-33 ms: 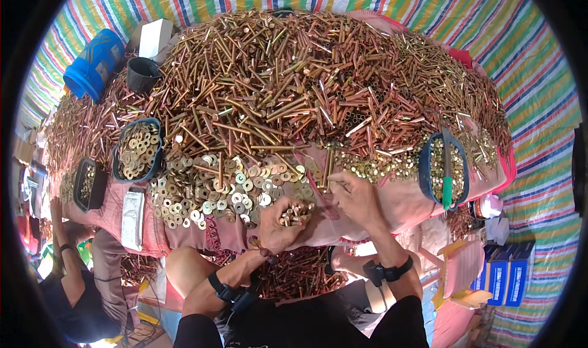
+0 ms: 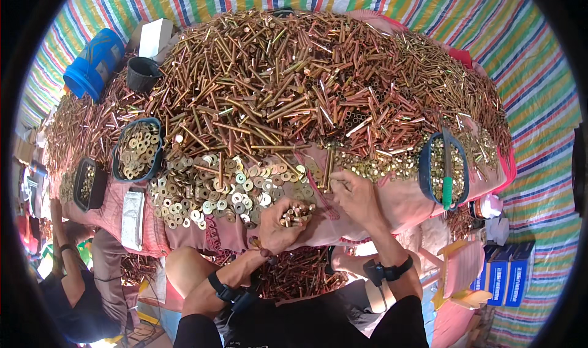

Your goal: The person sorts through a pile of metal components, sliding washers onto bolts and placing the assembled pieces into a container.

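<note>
My left hand (image 2: pixel 278 227) is closed around a bunch of bolts (image 2: pixel 296 216) with brassy ends showing, low over the cloth. To its right, my right hand (image 2: pixel 356 198) is curled with thumb and forefinger together; what is in the pinch, if anything, is too small to make out. Just beyond its fingertips lie a few long bolts (image 2: pixel 329 164). Flat metal washers (image 2: pixel 229 192) spread out left of and beyond my left hand. Small brassy nuts (image 2: pixel 383 166) lie past my right hand. A large heap of copper-coloured bolts and tubes (image 2: pixel 294 85) fills the far side.
On the left stand a blue-rimmed tub of washers (image 2: pixel 115 167), a dark tub (image 2: pixel 89 204), a black cup (image 2: pixel 143 74) and a blue bucket (image 2: pixel 92 66). At right, a green-handled tool (image 2: pixel 447 189) lies across a tub of nuts (image 2: pixel 424 170). Another person's arm (image 2: pixel 68 256) shows far left.
</note>
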`<action>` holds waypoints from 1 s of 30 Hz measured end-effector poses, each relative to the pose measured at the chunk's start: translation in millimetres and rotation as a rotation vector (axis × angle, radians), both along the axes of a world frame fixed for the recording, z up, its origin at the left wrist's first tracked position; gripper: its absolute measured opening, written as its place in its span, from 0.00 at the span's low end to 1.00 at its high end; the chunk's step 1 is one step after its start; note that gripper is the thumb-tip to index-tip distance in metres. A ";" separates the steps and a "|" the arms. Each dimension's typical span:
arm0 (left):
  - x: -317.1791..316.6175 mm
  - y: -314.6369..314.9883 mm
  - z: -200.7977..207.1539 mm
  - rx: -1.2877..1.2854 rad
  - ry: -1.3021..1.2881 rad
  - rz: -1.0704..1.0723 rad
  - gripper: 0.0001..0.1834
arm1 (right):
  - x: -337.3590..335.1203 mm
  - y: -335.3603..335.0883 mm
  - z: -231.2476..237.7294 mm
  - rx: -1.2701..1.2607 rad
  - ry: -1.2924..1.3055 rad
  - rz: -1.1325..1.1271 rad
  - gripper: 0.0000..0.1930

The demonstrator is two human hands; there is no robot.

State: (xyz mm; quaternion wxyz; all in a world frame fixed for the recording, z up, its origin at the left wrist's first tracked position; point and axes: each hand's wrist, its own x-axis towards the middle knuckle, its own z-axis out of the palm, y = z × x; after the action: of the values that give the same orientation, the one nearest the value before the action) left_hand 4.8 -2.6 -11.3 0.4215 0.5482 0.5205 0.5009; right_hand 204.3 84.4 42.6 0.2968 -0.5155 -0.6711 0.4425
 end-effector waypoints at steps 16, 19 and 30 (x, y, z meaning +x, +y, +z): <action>-7.4 -6.6 1.3 0.291 0.088 -0.238 0.20 | -21.8 9.1 -19.6 0.331 -0.133 0.389 0.08; -7.5 -6.0 0.7 0.315 0.102 -0.242 0.19 | -33.5 8.6 -24.2 0.362 -0.124 0.476 0.09; -3.7 -8.2 -0.9 0.214 0.084 -0.178 0.19 | -34.5 13.8 -15.7 0.194 -0.054 0.416 0.07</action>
State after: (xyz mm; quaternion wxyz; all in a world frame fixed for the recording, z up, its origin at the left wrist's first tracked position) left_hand 1.1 -10.8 -12.2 0.3813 0.6546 0.4306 0.4906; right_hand 169.8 98.2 26.9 0.2291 -0.3466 -0.8102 0.4134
